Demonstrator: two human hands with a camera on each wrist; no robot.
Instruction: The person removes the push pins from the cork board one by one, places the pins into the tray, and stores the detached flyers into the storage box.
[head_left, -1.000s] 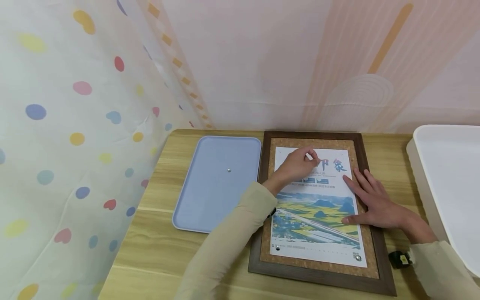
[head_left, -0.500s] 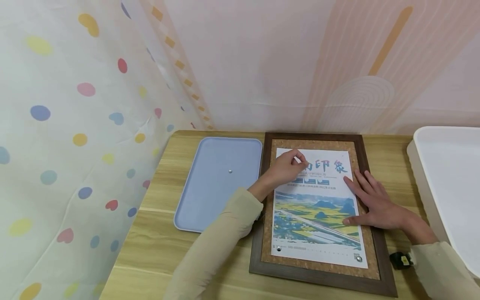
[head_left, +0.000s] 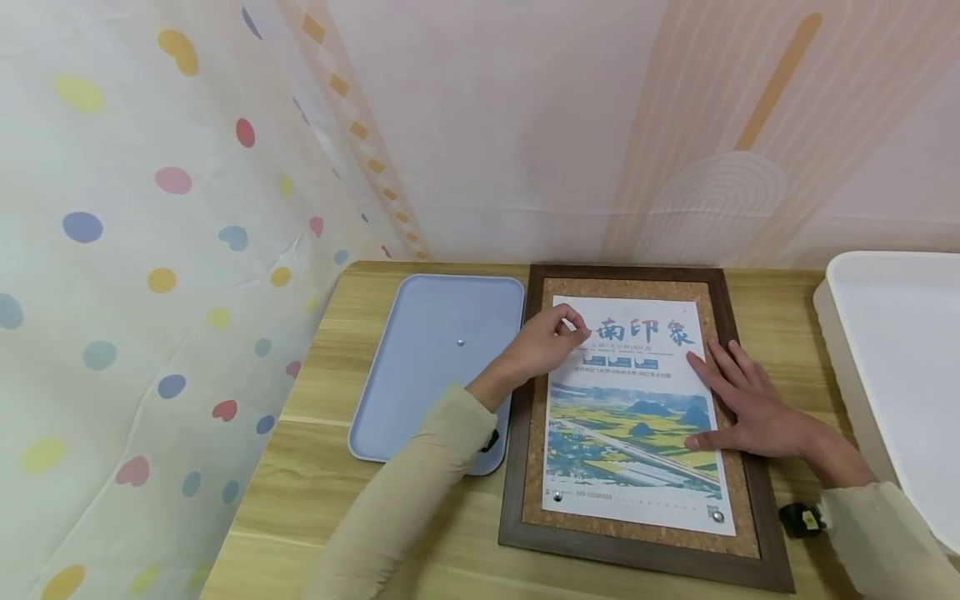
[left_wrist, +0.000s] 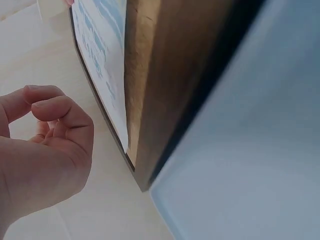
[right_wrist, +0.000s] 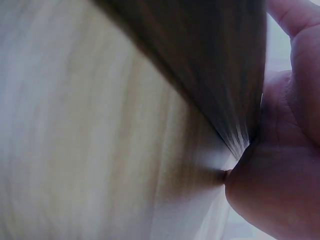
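Note:
My left hand [head_left: 546, 342] hovers over the upper left of a printed poster [head_left: 630, 450], its thumb and fingertips brought together in a pinch. Whatever sits between them is almost wholly hidden; it seems to be a small thumbtack. The left wrist view shows the same hand [left_wrist: 55, 145] with curled fingers. Beneath the poster is a cork board [head_left: 626, 287] in a dark wooden frame [head_left: 645, 562]. Silver thumbtacks hold the poster's lower left [head_left: 557, 497] and lower right [head_left: 717, 517] corners. My right hand [head_left: 750, 408] lies spread on the poster's right edge and the frame.
A blue-grey tray [head_left: 427, 383] stands left of the board, with one thumbtack [head_left: 461, 342] in it. At the right is a large white tray [head_left: 862, 375]. The wooden table [head_left: 292, 500] meets patterned cloth walls [head_left: 480, 150] behind and at left.
My left hand has moved left across the poster's title toward the blue-grey tray, fingertips still pinched, uncovering more lettering. My right hand has stayed in place.

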